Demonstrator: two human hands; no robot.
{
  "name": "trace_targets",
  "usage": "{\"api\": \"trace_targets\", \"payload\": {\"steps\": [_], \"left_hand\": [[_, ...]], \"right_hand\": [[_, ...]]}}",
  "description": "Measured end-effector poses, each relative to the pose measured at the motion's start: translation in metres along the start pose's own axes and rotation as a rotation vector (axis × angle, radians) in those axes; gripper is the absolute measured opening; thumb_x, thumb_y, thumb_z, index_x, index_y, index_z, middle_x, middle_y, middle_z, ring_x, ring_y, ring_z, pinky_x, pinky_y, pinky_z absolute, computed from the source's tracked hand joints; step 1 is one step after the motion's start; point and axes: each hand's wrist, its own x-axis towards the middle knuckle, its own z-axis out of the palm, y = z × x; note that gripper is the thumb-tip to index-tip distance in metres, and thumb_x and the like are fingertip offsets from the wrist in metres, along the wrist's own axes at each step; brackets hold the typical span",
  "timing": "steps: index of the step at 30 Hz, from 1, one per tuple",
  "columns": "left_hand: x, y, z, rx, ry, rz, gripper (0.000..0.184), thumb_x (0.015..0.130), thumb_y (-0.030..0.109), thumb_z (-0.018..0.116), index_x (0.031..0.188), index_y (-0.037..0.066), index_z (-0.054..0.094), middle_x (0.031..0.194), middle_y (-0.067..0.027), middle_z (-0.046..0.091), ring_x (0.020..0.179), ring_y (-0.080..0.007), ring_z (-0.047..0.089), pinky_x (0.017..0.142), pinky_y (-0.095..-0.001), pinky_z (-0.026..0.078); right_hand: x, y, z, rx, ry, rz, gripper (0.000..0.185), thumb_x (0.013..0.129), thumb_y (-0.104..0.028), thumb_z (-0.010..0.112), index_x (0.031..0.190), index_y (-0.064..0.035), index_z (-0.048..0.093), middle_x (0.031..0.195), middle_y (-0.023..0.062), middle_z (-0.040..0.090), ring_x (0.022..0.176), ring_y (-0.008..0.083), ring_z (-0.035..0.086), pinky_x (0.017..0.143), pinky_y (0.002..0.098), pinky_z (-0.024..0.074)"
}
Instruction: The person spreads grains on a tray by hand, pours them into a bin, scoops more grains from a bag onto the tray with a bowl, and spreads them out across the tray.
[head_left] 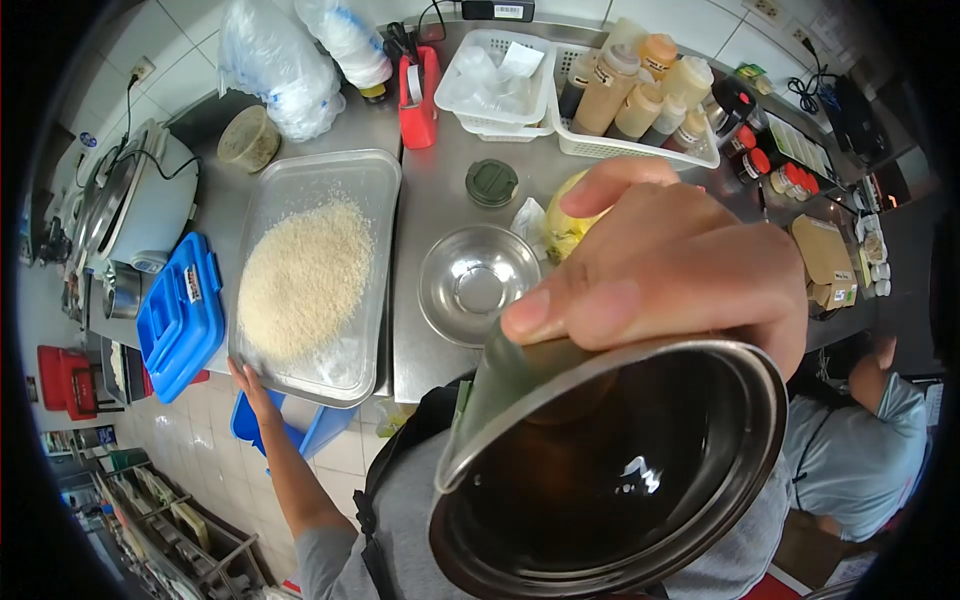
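Close to the camera, my right hand (680, 265) is wrapped round a green steel tumbler (610, 470), which is tilted with its wide mouth toward me. Dark liquid shows inside it. At the lower left, my left hand (255, 392) has its fingers stretched out against the near left corner of a metal tray (388, 210). A heap of pale crumbs (305, 280) lies in that tray. Beyond the tumbler are an empty steel bowl (480, 285) and a round dark green lid (491, 183) on the counter.
A blue lid (182, 318) stands left of the tray, near a white cooker (150, 200). White baskets with sauce bottles (610, 90) and a red tape dispenser (418, 100) line the back. Another person (860, 450) is at the right. A blue bin (320, 430) sits below the counter.
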Motion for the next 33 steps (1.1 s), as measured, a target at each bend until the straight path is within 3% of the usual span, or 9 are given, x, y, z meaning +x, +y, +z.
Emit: {"api": "trace_targets", "payload": {"steps": [6, 14, 22, 26, 33], "left_hand": [[0.001, -0.005, -0.002, 0.011, 0.001, 0.015, 0.076, 0.105, 0.049, 0.044, 0.160, 0.005, 0.016, 0.166, -0.0143, 0.011, 0.152, -0.0291, 0.017, 0.123, -0.0407, 0.016], [-0.002, 0.004, 0.001, 0.005, 0.012, -0.008, 0.072, 0.106, 0.046, 0.044, 0.161, 0.007, 0.017, 0.167, -0.0128, 0.012, 0.152, -0.0284, 0.018, 0.123, -0.0402, 0.017], [-0.003, 0.006, 0.003, 0.015, 0.038, -0.010, 0.072, 0.106, 0.046, 0.043, 0.161, 0.008, 0.017, 0.167, -0.0128, 0.012, 0.152, -0.0283, 0.017, 0.123, -0.0400, 0.016], [-0.004, 0.007, 0.003, 0.011, 0.032, 0.003, 0.073, 0.105, 0.047, 0.044, 0.161, 0.009, 0.017, 0.167, -0.0133, 0.012, 0.153, -0.0286, 0.017, 0.123, -0.0400, 0.015], [-0.004, 0.008, 0.004, -0.005, 0.040, -0.006, 0.072, 0.105, 0.046, 0.044, 0.161, 0.009, 0.018, 0.166, -0.0139, 0.015, 0.152, -0.0287, 0.018, 0.123, -0.0396, 0.016]], "right_hand": [[-0.013, -0.004, 0.011, -0.123, 0.175, -0.006, 0.024, 0.093, -0.031, 0.071, 0.105, -0.0119, 0.062, 0.093, 0.0105, 0.076, 0.078, 0.0179, 0.067, 0.092, 0.0526, 0.0419], [-0.010, -0.016, 0.031, -0.197, 0.337, 0.019, 0.020, 0.095, -0.031, 0.068, 0.102, -0.0171, 0.057, 0.092, 0.0066, 0.074, 0.074, 0.0173, 0.067, 0.091, 0.0517, 0.0403], [-0.004, -0.018, 0.027, -0.300, 0.337, -0.066, 0.017, 0.095, -0.029, 0.065, 0.101, -0.0198, 0.052, 0.091, 0.0034, 0.072, 0.070, 0.0162, 0.065, 0.091, 0.0489, 0.0391], [0.002, -0.019, 0.042, -0.261, 0.516, -0.066, 0.015, 0.096, -0.029, 0.063, 0.101, -0.0213, 0.051, 0.090, 0.0015, 0.070, 0.069, 0.0155, 0.065, 0.092, 0.0478, 0.0382], [0.004, -0.021, 0.046, -0.319, 0.586, -0.064, 0.011, 0.097, -0.027, 0.061, 0.099, -0.0239, 0.051, 0.086, -0.0006, 0.069, 0.066, 0.0151, 0.063, 0.094, 0.0462, 0.0371]]}}
